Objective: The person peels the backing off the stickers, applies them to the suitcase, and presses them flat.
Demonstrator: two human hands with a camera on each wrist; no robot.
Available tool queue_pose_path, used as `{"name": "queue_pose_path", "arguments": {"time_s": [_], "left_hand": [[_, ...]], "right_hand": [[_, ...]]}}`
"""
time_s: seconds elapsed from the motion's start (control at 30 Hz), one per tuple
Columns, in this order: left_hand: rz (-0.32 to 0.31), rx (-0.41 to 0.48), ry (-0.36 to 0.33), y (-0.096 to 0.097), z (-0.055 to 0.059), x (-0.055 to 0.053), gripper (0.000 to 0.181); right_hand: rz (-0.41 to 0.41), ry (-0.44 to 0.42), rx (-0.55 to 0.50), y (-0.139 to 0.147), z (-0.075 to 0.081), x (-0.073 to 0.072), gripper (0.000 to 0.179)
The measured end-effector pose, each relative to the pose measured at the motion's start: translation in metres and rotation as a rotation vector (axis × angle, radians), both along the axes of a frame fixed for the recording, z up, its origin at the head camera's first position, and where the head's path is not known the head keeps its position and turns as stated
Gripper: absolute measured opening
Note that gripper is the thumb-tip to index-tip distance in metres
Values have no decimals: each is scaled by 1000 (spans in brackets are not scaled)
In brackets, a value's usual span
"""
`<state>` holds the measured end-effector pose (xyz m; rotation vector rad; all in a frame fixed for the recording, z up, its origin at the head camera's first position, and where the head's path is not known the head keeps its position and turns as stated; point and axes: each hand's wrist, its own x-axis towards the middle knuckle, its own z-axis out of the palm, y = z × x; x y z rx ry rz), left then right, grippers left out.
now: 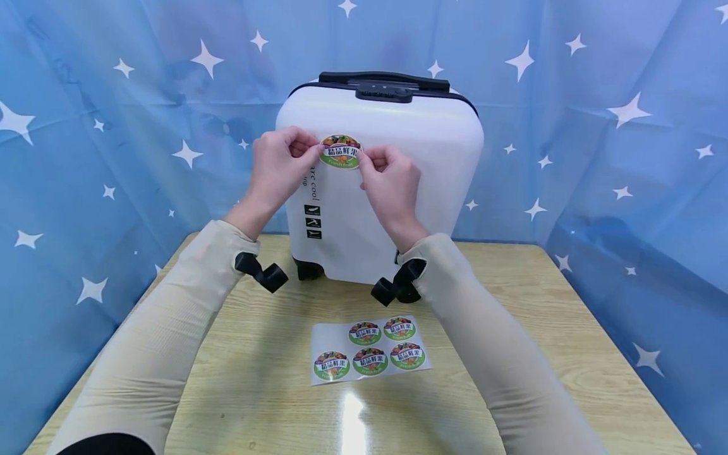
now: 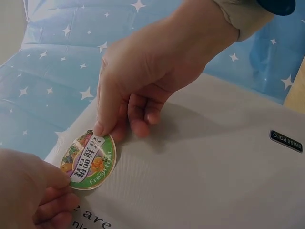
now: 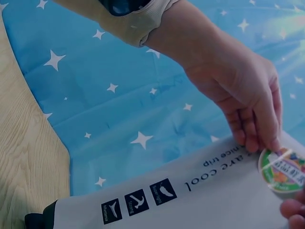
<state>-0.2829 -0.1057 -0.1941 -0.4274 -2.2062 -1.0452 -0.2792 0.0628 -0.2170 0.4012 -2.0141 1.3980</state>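
Far left: blue star-print curtain (image 1: 170, 63), wraps round the back and both sides of the wood-grain table (image 1: 244, 379). Left arm comes in next, beige sleeve (image 1: 159, 335), black wrist mount (image 1: 261, 272) at the cuff. Left hand (image 1: 279, 164) pinches the left edge of an oval "Fresh fruit" sticker (image 1: 340, 151), thumb and fingertips together on it. Just below that hand, print on the case: "are cool" lettering (image 1: 314, 184), then three black icon squares (image 1: 313, 222) in a column. Black wheel (image 1: 308, 270) at the bottom left corner.

White hard-shell suitcase (image 1: 364, 234) stands upright on the table, black telescopic handle (image 1: 383, 78) and combination lock (image 1: 383, 93) on top. Sticker is at the upper left of its front face; can't tell if any of it is stuck down. On the table in front of the case, sticker sheet (image 1: 330, 335) with five more ovals: three in the near row, two in the far one.

Right hand (image 1: 392, 183) pinches the sticker's right edge, thumb and fingers clamped. Left wrist view also gets a "SWISS POLO" badge (image 2: 286, 141) on the case.
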Motion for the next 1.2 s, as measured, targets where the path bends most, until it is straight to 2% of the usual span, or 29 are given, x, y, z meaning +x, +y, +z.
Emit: {"name": "queue_pose_path", "arguments": {"time_s": [0.13,0.43,0.67,1.2], "left_hand": [[8,3,-4,1,1,1,17],[45,3,-8,2,1,1,17],[58,-4,-10,1,-1,1,18],[55,61,-48,-5,-6,3,23]], "right_hand": [[-34,4,12,-2,3,2,16],[-138,-19,123,-7,8,6,17],[-164,-35,155,-4,8,8,19],[-174,-12,183,5,4,12,17]]}}
